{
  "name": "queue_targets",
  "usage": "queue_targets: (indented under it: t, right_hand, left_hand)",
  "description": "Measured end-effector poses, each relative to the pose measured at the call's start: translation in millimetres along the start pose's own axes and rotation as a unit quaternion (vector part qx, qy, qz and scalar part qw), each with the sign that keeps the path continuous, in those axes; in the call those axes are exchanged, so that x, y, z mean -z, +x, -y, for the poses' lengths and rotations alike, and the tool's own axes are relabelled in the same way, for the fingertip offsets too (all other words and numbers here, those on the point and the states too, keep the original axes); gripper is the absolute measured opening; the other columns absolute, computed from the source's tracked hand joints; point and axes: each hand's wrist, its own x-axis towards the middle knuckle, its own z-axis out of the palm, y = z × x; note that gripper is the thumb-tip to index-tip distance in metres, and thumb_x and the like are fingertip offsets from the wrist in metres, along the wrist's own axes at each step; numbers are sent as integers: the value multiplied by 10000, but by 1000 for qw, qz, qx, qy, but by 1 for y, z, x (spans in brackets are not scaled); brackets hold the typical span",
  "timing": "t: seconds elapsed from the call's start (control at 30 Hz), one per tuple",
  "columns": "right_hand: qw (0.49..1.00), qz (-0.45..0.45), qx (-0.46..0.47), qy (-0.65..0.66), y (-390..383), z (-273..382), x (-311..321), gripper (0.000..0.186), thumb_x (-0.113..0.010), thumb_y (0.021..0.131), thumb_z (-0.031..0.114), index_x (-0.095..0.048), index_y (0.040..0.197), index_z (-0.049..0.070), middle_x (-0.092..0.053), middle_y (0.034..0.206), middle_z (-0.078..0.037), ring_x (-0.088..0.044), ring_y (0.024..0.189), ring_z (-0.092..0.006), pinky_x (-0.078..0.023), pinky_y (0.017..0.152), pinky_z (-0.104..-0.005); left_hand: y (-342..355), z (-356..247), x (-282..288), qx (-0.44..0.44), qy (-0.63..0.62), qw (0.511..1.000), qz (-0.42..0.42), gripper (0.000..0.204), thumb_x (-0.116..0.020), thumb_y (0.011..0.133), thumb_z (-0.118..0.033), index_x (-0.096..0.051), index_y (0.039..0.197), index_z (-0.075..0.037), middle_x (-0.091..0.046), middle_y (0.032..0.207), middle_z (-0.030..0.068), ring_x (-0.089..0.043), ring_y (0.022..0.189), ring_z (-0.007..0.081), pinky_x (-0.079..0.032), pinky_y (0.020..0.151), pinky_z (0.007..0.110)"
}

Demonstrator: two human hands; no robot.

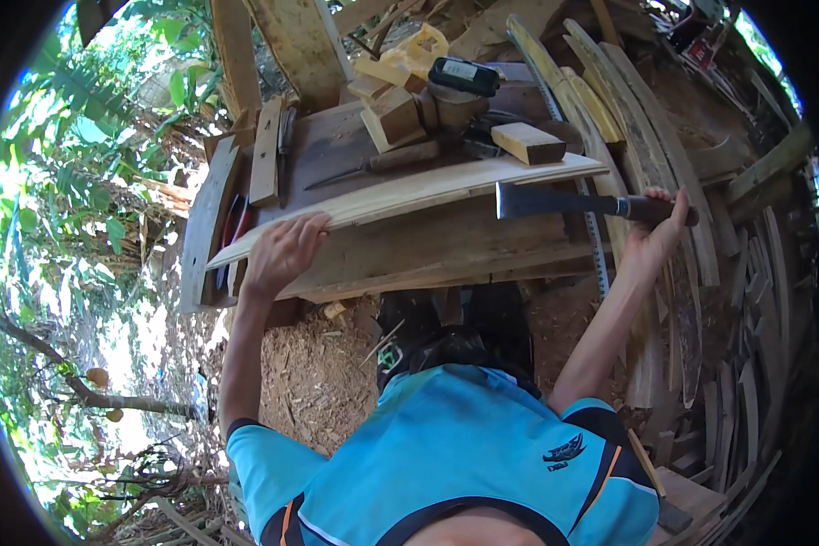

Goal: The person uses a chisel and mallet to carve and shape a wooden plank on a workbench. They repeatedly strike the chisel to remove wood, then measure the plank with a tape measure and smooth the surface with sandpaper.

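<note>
A long, pale wooden board (419,197) lies slantwise across the workbench, its thin edge toward me. My left hand (287,253) grips it near its left end, the fingers curled over the top edge. To the right, my right hand (662,223) is wrapped round the brown wooden handle of a broad chisel (555,201). The chisel's dark, wide blade points left, level with the front of the board near its right end. Whether blade and board touch, I cannot tell. A short wood block (529,143) sits just behind the board's right part.
On the workbench (337,136) are a pointed tool with a wooden handle (400,156), stacked wood blocks (393,116) and a black case (464,75). Long planks (646,118) lean on the right, beside a handsaw blade (596,246). Shavings (314,378) cover the ground.
</note>
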Motion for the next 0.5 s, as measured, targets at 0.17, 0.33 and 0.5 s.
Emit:
queue_targets:
  t: [0.17,0.33,0.5]
  right_hand:
    - [993,91,73,15,17,-2,-38,237,-632,825,212,-502,872,19,-553,719,-69,-614,759,-226,-532,807,-360]
    - [995,83,40,29,11,-12,-78,239,-640,820,243,-479,818,67,-512,653,-34,-573,663,-183,-500,654,-320]
    - [993,105,22,45,13,-13,-73,301,-633,817,265,-412,690,105,-411,596,11,-414,532,-107,-371,522,-259]
  left_hand:
    - [25,26,15,-2,-6,999,-32,128,-590,807,-161,-513,855,-71,-580,686,73,-583,570,233,-468,512,344]
    - [42,39,10,42,-25,998,-43,286,-701,715,-274,-527,796,-61,-555,573,78,-566,496,267,-457,470,358]
    - [49,37,4,130,-21,991,-8,463,-760,614,-408,-451,611,-63,-539,534,87,-547,480,282,-433,457,368]
